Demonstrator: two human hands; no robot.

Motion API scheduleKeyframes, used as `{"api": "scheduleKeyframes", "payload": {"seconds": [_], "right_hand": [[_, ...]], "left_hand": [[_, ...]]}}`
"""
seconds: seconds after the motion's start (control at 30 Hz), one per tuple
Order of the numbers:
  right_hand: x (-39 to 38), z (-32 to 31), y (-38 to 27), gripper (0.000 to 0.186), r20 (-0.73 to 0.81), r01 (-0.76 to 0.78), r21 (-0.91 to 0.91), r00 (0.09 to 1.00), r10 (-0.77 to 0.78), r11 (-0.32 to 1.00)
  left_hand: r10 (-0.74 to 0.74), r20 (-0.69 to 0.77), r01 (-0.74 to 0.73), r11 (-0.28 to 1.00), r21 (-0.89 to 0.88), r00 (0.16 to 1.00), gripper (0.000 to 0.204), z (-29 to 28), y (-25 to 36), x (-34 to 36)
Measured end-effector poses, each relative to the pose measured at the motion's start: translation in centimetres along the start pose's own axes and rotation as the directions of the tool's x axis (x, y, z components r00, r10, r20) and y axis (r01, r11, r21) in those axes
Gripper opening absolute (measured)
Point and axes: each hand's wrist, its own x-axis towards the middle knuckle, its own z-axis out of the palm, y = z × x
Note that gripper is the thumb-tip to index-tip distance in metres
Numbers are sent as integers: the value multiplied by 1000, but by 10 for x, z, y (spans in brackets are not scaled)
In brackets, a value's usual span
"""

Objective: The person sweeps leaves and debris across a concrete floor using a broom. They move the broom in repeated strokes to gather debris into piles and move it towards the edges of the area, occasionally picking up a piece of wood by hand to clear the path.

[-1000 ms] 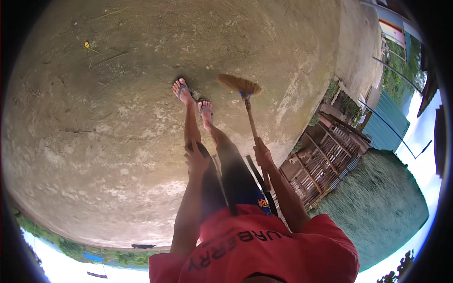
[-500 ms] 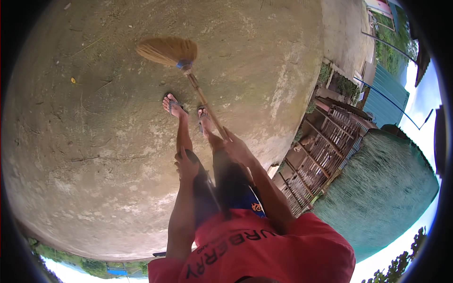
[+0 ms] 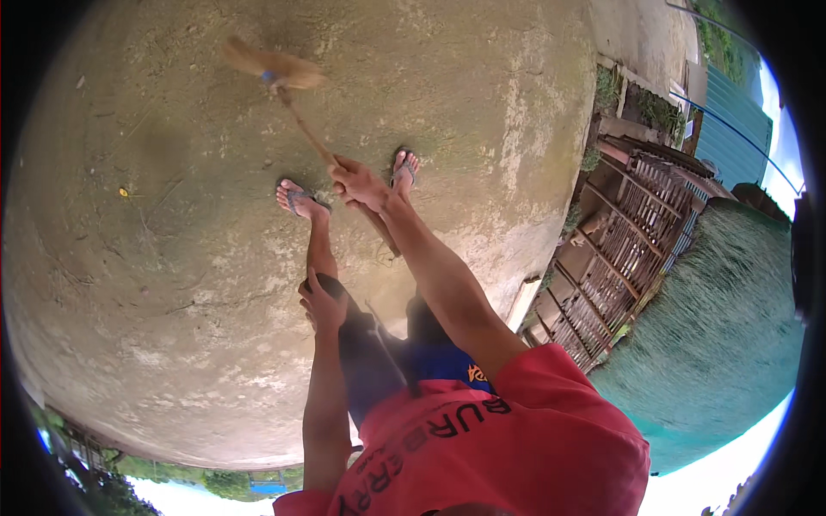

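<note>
My right hand [image 3: 360,185] is closed round the wooden handle of a broom [image 3: 303,127]. The handle's end sticks out below my fist, past the wrist. At the far end, the broom's tan bristle head [image 3: 284,70] is fanned out and a little blurred, with a blue binding where it meets the handle; whether it touches the ground cannot be told. My left hand [image 3: 324,308] rests on my left knee, its fingers curved over the dark shorts. Both my feet stand apart in grey flip-flops [image 3: 301,199] on the ground.
Rough, stained concrete ground [image 3: 172,284] spreads around me, with thin twigs and a small yellow leaf [image 3: 124,193] at the left. On the right stand a slatted wooden fence [image 3: 624,232], a green net-covered mound [image 3: 705,318] and a blue-green corrugated sheet [image 3: 731,129].
The broom has swung away and to the left, with my right hand reaching further forward. My right foot has moved forward and right. The left hand stays on the knee.
</note>
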Motion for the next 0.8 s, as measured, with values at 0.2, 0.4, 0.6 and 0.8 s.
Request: {"api": "scheduleKeyframes", "payload": {"seconds": [0.2, 0.4, 0.6, 0.8], "right_hand": [[-129, -44, 6, 48, 27, 364, -607, 898, -440, 707], [-269, -214, 68, 41, -257, 51, -619, 930, -263, 784], [-346, -347, 60, 51, -679, -57, -154, 732, -64, 986], [-230, -516, 40, 36, -851, -12, -9, 525, -2, 1000]], "left_hand": [[-13, -83, 27, 984, 178, 996, 93, 13, 52, -2], [323, -147, -268, 914, 305, 935, 88, -7, 173, -45], [447, 141, -469, 834, 292, 883, 111, 40, 270, -76], [285, 202, -349, 770, 534, 937, 116, 50, 372, -39]]}}
